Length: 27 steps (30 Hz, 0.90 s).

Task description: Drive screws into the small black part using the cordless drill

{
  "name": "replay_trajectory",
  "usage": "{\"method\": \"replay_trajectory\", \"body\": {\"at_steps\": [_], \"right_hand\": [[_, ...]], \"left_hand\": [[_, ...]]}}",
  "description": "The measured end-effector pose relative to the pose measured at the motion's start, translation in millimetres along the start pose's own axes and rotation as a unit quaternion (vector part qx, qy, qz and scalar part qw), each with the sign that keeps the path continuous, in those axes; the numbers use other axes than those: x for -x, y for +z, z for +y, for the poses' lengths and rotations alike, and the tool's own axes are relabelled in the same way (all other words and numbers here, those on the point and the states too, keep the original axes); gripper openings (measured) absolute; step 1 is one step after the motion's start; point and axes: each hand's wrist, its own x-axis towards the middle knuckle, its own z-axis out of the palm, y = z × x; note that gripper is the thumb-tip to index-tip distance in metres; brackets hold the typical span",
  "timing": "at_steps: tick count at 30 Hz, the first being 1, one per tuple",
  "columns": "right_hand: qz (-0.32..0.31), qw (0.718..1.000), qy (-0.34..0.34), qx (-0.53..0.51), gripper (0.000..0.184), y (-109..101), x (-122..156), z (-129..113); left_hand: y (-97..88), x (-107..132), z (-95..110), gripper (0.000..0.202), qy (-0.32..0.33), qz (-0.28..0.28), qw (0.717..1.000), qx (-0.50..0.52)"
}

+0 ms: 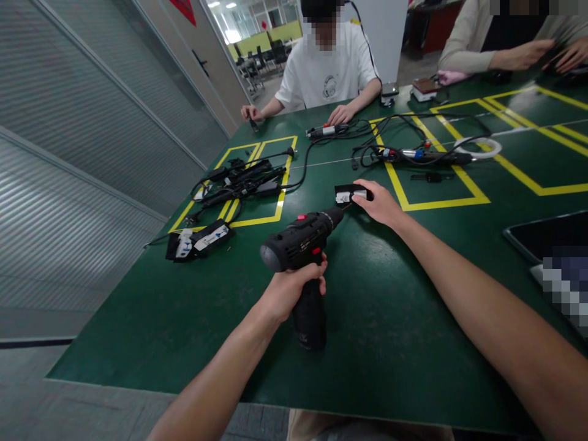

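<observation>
My left hand is wrapped around the grip of a black cordless drill with red buttons. The drill points away and to the right, its thin bit reaching the small black block with a white label. Around the right side of that block, the fingers of my right hand are closed, steadying it on the table. Whether the bit touches a screw there is too small to tell.
On the green table, black cabled tools and labelled black pieces lie left. Corded screwdrivers and a white ring are farther right. Two people sit opposite; a dark-screened device lies at right.
</observation>
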Motion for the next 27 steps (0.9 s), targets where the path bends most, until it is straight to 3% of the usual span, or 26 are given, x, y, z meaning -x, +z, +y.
{"method": "replay_trajectory", "body": {"at_steps": [27], "right_hand": [[0.001, 1.000, -0.009, -0.001, 0.041, 0.5, 0.3, 2.1]], "left_hand": [[-1.9, -1.1, -1.8, 0.024, 0.007, -0.008, 1.000, -0.007]]}}
